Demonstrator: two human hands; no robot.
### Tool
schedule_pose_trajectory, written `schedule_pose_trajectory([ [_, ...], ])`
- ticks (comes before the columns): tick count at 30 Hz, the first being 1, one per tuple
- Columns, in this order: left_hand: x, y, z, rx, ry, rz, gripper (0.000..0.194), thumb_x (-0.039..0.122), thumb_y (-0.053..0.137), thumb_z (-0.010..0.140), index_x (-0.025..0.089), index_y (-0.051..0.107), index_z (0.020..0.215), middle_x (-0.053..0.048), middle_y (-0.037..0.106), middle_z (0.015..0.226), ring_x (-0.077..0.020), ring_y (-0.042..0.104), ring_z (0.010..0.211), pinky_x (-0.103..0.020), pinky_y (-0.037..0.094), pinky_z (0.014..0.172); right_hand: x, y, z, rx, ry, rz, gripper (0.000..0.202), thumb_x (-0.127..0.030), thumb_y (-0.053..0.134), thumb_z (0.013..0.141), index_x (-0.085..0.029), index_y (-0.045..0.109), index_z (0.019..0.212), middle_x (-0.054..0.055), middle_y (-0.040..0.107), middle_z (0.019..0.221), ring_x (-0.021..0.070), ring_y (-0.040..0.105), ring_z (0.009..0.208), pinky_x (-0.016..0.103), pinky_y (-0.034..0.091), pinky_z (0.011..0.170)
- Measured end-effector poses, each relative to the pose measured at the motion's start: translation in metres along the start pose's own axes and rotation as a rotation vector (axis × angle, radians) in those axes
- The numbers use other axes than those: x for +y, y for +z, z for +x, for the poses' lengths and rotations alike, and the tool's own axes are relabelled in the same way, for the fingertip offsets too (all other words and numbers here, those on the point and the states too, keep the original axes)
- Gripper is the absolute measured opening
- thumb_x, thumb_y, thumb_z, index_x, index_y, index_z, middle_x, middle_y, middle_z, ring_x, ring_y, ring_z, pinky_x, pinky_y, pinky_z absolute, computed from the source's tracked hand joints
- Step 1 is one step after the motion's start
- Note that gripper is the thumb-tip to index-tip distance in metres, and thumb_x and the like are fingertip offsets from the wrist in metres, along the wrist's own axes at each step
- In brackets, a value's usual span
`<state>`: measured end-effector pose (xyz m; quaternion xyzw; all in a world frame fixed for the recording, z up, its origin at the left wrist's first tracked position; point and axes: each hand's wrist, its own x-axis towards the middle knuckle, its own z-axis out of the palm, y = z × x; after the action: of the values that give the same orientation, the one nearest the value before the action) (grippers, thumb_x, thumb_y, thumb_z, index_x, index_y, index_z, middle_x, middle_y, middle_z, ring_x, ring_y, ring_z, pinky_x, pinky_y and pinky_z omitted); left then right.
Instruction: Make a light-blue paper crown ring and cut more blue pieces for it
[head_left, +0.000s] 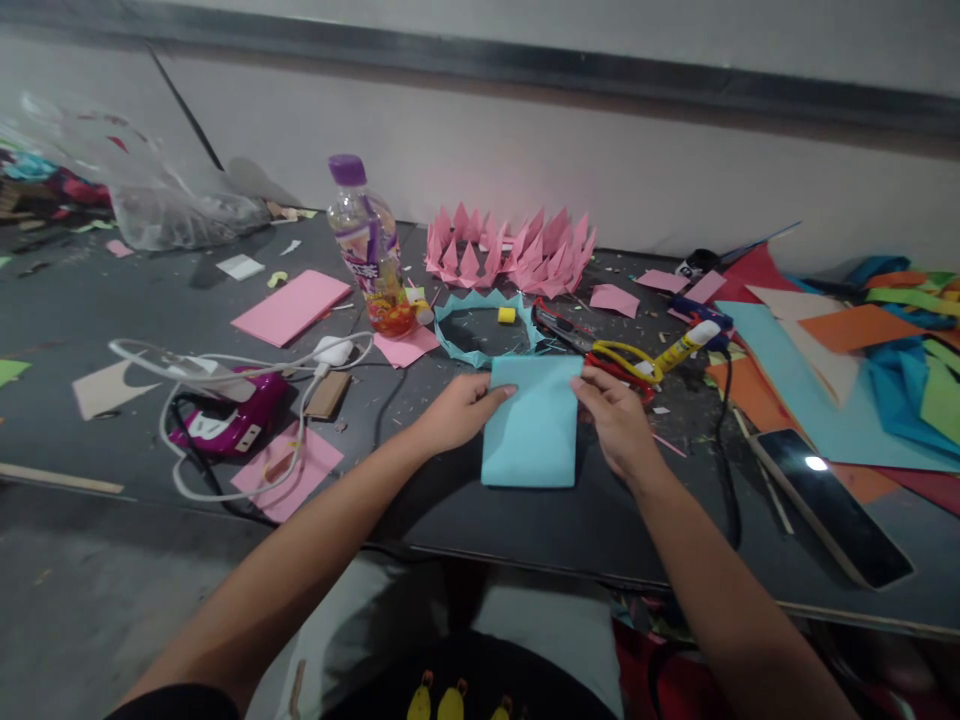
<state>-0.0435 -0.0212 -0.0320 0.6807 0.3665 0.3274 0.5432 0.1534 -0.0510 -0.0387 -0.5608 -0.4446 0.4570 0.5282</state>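
A light-blue sheet of folded paper (531, 425) is held near the front edge of the dark table. My left hand (463, 410) pinches its upper left side, thumb on top. At the upper right corner, my right hand (616, 418) grips it between thumb and fingers. Just behind the paper lies a blue paper crown (459, 345) with a pointed rim, a small yellow cap (507, 315) inside its ring. Scissors with yellow and red handles (622, 355) and a yellow glue stick or marker (686, 347) rest beyond my right hand.
Pink pointed paper crowns (510, 250) stand by the wall. A purple-capped bottle (371, 250) is left of them. A magenta device (232, 415) with a white cable sits at left. Right are a phone (832, 508) and coloured paper sheets (795, 375). Scraps litter the table.
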Motion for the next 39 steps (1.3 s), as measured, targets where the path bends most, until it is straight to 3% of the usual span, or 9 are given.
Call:
schedule_pose_trajectory([
  [3,-0.003,-0.004,0.003,0.224,0.014,-0.073,0.024,0.037,0.051,0.082,0.014,0.054,0.075,0.0,0.053,0.064,-0.0103,0.048,0.055,-0.023,0.039,0.052,-0.003,0.0,-0.002,-0.175,0.105,-0.072,0.037,-0.043,0.067,0.065,-0.016,0.066,0.09,0.0,0.066,0.067,0.0123,0.055,0.059,0.025,0.042,0.055],
  [6,-0.004,-0.009,0.005,0.328,0.05,-0.11,0.026,0.036,0.052,0.081,0.014,0.055,0.095,-0.005,0.061,0.078,-0.0138,0.056,0.064,-0.026,0.046,0.057,-0.001,-0.002,-0.002,-0.253,0.122,-0.137,0.037,-0.043,0.066,0.066,-0.014,0.066,0.089,0.002,0.066,0.068,0.012,0.054,0.056,0.025,0.041,0.054],
  [11,-0.005,-0.016,0.005,0.62,0.314,0.453,0.046,0.023,0.059,0.076,0.016,0.046,0.12,-0.014,0.058,0.115,-0.0234,0.057,0.101,-0.039,0.049,0.081,0.004,-0.007,-0.001,-0.349,0.076,-0.307,0.034,-0.042,0.061,0.07,-0.015,0.068,0.09,0.004,0.07,0.078,0.0156,0.059,0.064,0.028,0.044,0.058],
  [13,-0.002,-0.012,0.002,0.529,0.484,0.744,0.03,0.019,0.055,0.079,0.016,0.055,0.109,-0.013,0.058,0.117,-0.024,0.052,0.111,-0.042,0.044,0.091,0.003,-0.008,-0.001,-0.458,0.028,-0.411,0.032,-0.041,0.058,0.073,-0.016,0.069,0.09,0.005,0.071,0.085,0.018,0.061,0.073,0.029,0.045,0.063],
  [16,0.0,0.005,-0.006,0.206,0.626,0.955,0.018,0.02,0.048,0.086,0.017,0.063,0.097,-0.009,0.064,0.111,-0.0202,0.057,0.107,-0.038,0.044,0.092,-0.002,-0.009,-0.003,-0.516,-0.058,-0.552,0.032,-0.037,0.053,0.078,-0.015,0.069,0.094,0.007,0.071,0.09,0.0191,0.062,0.076,0.03,0.046,0.067],
  [21,-0.009,0.033,-0.017,0.08,0.38,1.217,0.046,0.04,0.044,0.089,0.008,0.053,0.121,-0.017,0.053,0.13,-0.0261,0.045,0.125,-0.047,0.025,0.108,-0.012,-0.006,-0.017,-0.483,-0.13,-0.973,0.031,-0.026,0.049,0.082,-0.015,0.065,0.105,0.004,0.068,0.07,0.0147,0.058,0.059,0.025,0.042,0.058],
  [25,-0.018,0.035,-0.02,-0.123,0.277,1.199,0.063,0.05,0.03,0.091,0.003,0.04,0.133,-0.019,0.039,0.141,-0.0252,0.034,0.132,-0.041,0.027,0.106,-0.001,0.001,-0.042,-0.262,-0.405,-1.351,0.03,-0.021,0.044,0.086,-0.016,0.064,0.108,0.009,0.066,0.085,0.0203,0.062,0.078,0.027,0.044,0.061],
  [30,-0.019,0.033,-0.022,-0.163,0.217,1.117,0.073,0.058,0.03,0.088,0.003,0.032,0.137,-0.019,0.03,0.146,-0.0273,0.026,0.136,-0.042,0.022,0.108,0.015,-0.002,-0.065,-0.184,-0.682,-1.622,0.032,-0.019,0.042,0.089,-0.015,0.06,0.114,0.008,0.06,0.073,0.02,0.057,0.064,0.03,0.042,0.054],
  [39,-0.018,0.031,-0.024,-0.13,0.189,1.066,0.085,0.071,0.037,0.078,0.009,0.036,0.137,-0.018,0.029,0.147,-0.0337,0.022,0.136,-0.046,0.022,0.107,0.005,-0.046,-0.087,-0.303,-0.761,-1.544,0.037,-0.026,0.031,0.093,-0.015,0.066,0.102,0.005,0.061,0.065,0.0164,0.059,0.054,0.029,0.044,0.05],
])
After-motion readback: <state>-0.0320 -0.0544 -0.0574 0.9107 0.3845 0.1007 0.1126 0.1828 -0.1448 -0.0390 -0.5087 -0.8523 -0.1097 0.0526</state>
